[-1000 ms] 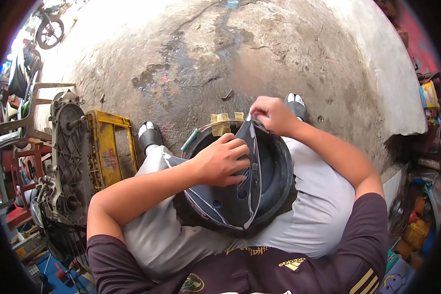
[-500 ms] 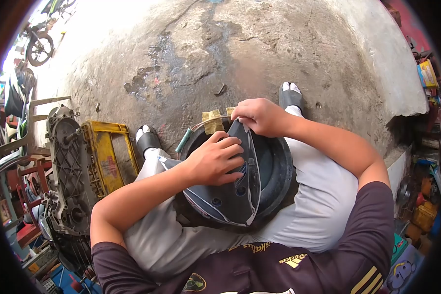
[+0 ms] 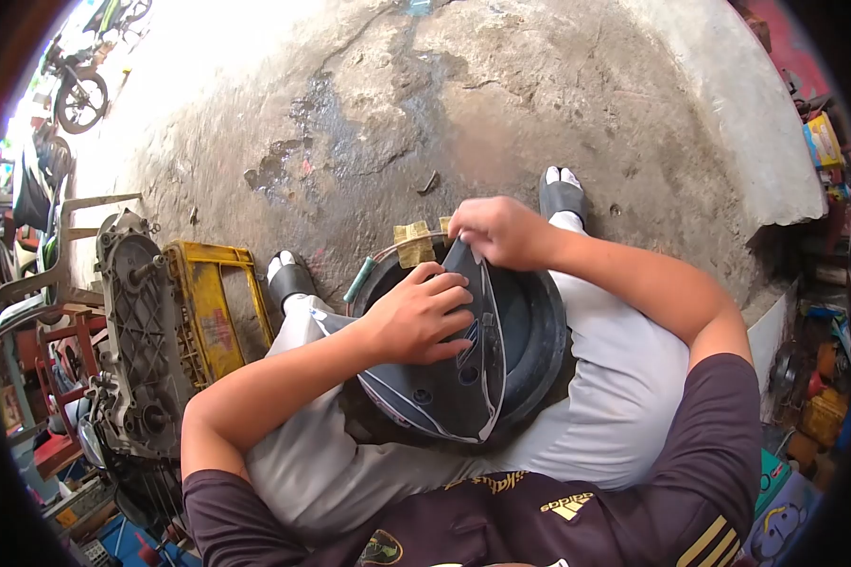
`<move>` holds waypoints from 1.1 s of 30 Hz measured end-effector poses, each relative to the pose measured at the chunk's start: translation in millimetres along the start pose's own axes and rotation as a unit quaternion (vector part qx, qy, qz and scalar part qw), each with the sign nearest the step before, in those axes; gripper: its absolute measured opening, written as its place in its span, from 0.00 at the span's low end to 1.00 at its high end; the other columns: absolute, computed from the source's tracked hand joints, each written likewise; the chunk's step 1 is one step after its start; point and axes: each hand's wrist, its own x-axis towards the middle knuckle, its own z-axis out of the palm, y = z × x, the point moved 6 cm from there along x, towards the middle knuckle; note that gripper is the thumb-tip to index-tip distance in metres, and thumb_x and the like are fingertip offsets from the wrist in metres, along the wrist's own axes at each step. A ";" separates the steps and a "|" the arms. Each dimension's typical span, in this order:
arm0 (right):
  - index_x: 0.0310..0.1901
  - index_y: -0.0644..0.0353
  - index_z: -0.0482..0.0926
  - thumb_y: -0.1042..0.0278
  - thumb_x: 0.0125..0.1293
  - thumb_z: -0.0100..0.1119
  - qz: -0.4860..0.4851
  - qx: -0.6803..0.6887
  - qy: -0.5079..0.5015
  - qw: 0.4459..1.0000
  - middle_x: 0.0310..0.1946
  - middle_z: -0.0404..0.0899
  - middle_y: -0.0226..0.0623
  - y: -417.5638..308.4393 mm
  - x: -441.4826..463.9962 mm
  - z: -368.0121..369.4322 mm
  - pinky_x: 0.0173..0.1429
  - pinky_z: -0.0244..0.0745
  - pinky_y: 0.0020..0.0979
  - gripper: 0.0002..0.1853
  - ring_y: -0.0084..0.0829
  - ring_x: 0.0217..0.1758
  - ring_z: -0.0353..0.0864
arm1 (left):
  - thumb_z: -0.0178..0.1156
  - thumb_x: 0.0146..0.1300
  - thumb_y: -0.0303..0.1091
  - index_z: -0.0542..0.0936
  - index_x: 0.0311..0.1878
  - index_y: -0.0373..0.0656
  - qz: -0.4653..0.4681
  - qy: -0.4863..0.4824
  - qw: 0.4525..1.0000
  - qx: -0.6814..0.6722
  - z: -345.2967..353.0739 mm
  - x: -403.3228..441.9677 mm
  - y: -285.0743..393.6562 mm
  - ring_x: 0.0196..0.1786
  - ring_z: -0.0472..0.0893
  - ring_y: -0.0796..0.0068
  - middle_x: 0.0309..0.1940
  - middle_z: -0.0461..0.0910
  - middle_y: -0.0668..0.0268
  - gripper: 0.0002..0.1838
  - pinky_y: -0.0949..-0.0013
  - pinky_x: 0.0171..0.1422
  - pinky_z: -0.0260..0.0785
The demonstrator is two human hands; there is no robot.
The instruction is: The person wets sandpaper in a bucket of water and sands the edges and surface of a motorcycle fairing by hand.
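- Nearest, light trousers [image 3: 600, 369] flank a dark basin [image 3: 548, 345], so the legs limit sideways movement at its near edge.
- Between them, a dark panel [image 3: 447, 395] with pale edging and round holes lies tilted across the basin's opening, its pointed near end by the near rim.
- It looks like thin moulded plastic: probably light and fairly stiff, with a little flex along the borders, and slick if wet. The narrow points seem the likeliest places to crack, so the broad body or the long pale edges would give the safer hold.
- The left hand [image 3: 420, 317] rests over the panel's middle, fingers loosely curved; whether it grips anything beneath, I cannot tell.
- Just beyond, the right hand [image 3: 503, 234] pinches the panel's far tip narrowly between thumb and fingers, above the far rim.
- Beside that rim, a wire handle with a teal sleeve [image 3: 359, 281] and yellowish patches [image 3: 413, 247] could snag an edge.
- Further left, a yellow crate [image 3: 199, 300] and a metal casing [image 3: 149, 345] crowd that side.
- Ahead, concrete floor [image 3: 539, 113] offers the widest room, bounded on the right by a pale ledge [image 3: 761, 142].
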 end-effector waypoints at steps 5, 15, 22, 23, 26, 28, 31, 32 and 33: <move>0.45 0.63 0.84 0.80 0.68 0.64 0.027 -0.004 0.001 1.000 0.39 0.86 0.47 13.7 4.6 -6.5 0.50 0.82 0.44 0.06 0.51 0.45 0.89 | 0.74 0.66 0.50 0.87 0.46 0.48 -0.004 -0.008 1.000 -0.002 0.1 -0.7 -0.5 0.69 0.80 0.59 0.56 0.83 0.64 0.16 0.48 0.75 0.68; 0.45 0.63 0.84 0.80 0.67 0.64 0.027 0.002 -0.012 1.000 0.39 0.86 0.47 11.3 6.2 -6.8 0.49 0.82 0.44 0.06 0.51 0.43 0.89 | 0.75 0.66 0.49 0.87 0.47 0.48 0.002 0.000 1.000 -0.002 -0.8 0.6 1.1 0.68 0.80 0.59 0.55 0.83 0.63 0.17 0.48 0.74 0.70; 0.46 0.62 0.84 0.81 0.65 0.65 -0.048 0.005 -0.045 0.998 0.40 0.84 0.46 1.8 4.2 4.0 0.52 0.82 0.47 0.09 0.52 0.46 0.87 | 0.74 0.66 0.49 0.87 0.47 0.48 -0.004 -0.004 1.000 0.000 -1.5 -0.3 0.0 0.69 0.80 0.59 0.56 0.83 0.64 0.16 0.49 0.74 0.70; 0.46 0.62 0.83 0.81 0.64 0.65 -0.024 -0.015 -0.033 0.999 0.40 0.84 0.45 12.4 6.1 -0.9 0.53 0.82 0.47 0.10 0.52 0.47 0.87 | 0.74 0.66 0.49 0.87 0.46 0.48 -0.003 0.001 1.000 -0.004 -1.8 0.2 1.4 0.69 0.80 0.59 0.56 0.83 0.64 0.16 0.49 0.75 0.69; 0.47 0.61 0.83 0.82 0.61 0.65 -0.046 -0.053 -0.038 0.997 0.41 0.83 0.44 -0.4 2.0 2.8 0.54 0.82 0.47 0.12 0.51 0.49 0.85 | 0.74 0.66 0.50 0.87 0.47 0.48 -0.006 -0.006 1.000 0.004 0.7 0.5 1.0 0.69 0.80 0.59 0.56 0.83 0.64 0.17 0.49 0.74 0.69; 0.50 0.59 0.83 0.81 0.58 0.64 -0.125 -0.082 -0.082 0.985 0.43 0.81 0.43 -17.8 -0.2 9.4 0.55 0.82 0.46 0.17 0.50 0.51 0.84 | 0.74 0.66 0.50 0.87 0.47 0.48 -0.003 -0.004 1.000 0.006 1.9 -0.2 1.2 0.69 0.80 0.59 0.56 0.83 0.64 0.17 0.49 0.74 0.69; 0.52 0.58 0.82 0.81 0.59 0.64 -0.154 -0.188 -0.085 0.966 0.42 0.80 0.42 -2.1 -0.7 2.9 0.54 0.82 0.46 0.18 0.49 0.50 0.83 | 0.74 0.66 0.50 0.87 0.47 0.48 -0.002 0.001 1.000 0.008 -1.8 -0.7 1.5 0.69 0.80 0.59 0.56 0.83 0.64 0.17 0.49 0.74 0.69; 0.53 0.58 0.82 0.81 0.60 0.64 -0.140 -0.161 -0.052 0.976 0.42 0.80 0.41 9.7 0.6 -0.5 0.54 0.82 0.45 0.18 0.47 0.50 0.83 | 0.74 0.66 0.50 0.87 0.46 0.48 -0.002 0.004 1.000 0.004 -2.8 0.1 3.0 0.69 0.80 0.59 0.56 0.83 0.64 0.16 0.50 0.74 0.69; 0.53 0.58 0.82 0.81 0.60 0.64 -0.143 -0.166 -0.052 0.974 0.42 0.80 0.41 3.7 1.0 -3.2 0.54 0.82 0.45 0.18 0.47 0.50 0.83 | 0.74 0.66 0.50 0.87 0.46 0.48 -0.001 0.007 1.000 0.008 -3.1 0.4 3.5 0.69 0.80 0.59 0.56 0.83 0.64 0.16 0.50 0.74 0.69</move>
